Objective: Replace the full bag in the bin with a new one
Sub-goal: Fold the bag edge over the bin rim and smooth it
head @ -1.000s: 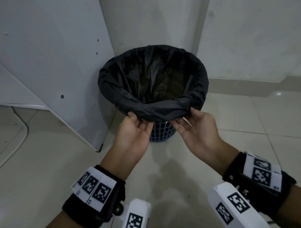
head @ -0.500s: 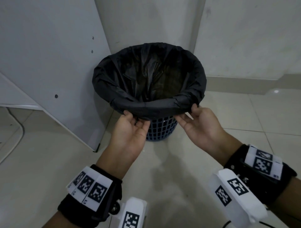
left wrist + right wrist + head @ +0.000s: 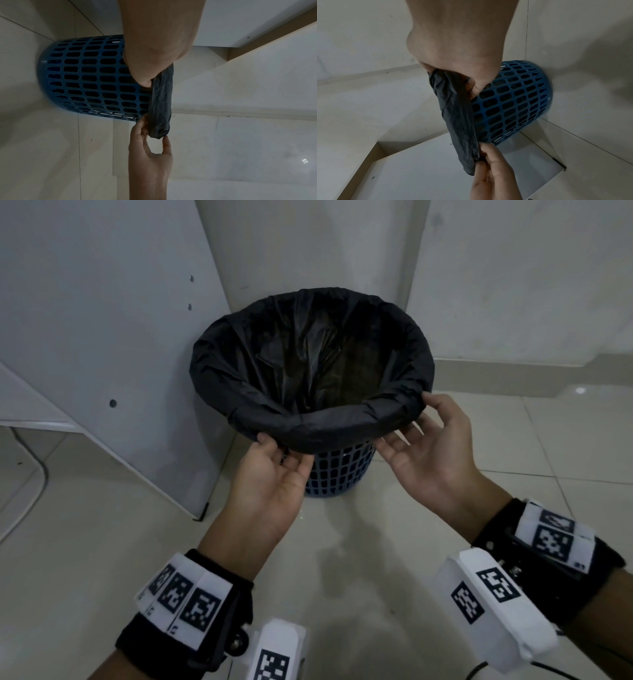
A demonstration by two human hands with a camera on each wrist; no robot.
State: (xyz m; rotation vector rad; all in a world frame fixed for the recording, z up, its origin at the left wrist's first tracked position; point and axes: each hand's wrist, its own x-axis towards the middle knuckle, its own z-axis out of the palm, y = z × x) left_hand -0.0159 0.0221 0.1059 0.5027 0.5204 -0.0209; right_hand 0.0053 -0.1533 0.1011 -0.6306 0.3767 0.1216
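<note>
A blue mesh bin (image 3: 339, 472) stands on the floor in a corner, lined with a black bag (image 3: 308, 364) whose top is folded down over the rim. My left hand (image 3: 279, 451) pinches the folded edge at the front left, thumb outside and fingers tucked under. My right hand (image 3: 416, 426) pinches the same fold at the front right, thumb on top of the rim. The left wrist view shows the bag's fold (image 3: 161, 102) against the bin (image 3: 94, 81), with my right hand (image 3: 154, 136) at its lower end. From the right wrist, the fold (image 3: 458, 121) runs down to my left hand (image 3: 488, 162).
A white cabinet panel (image 3: 102, 337) stands close on the bin's left, and the walls (image 3: 513, 285) meet right behind it. A light cable (image 3: 39, 470) lies on the tiled floor (image 3: 342, 577) at the far left. Open floor lies in front and to the right.
My right hand has slid to the right along the front rim, away from the left hand, and its thumb now sits on top of the fold. The left hand holds about where it was.
</note>
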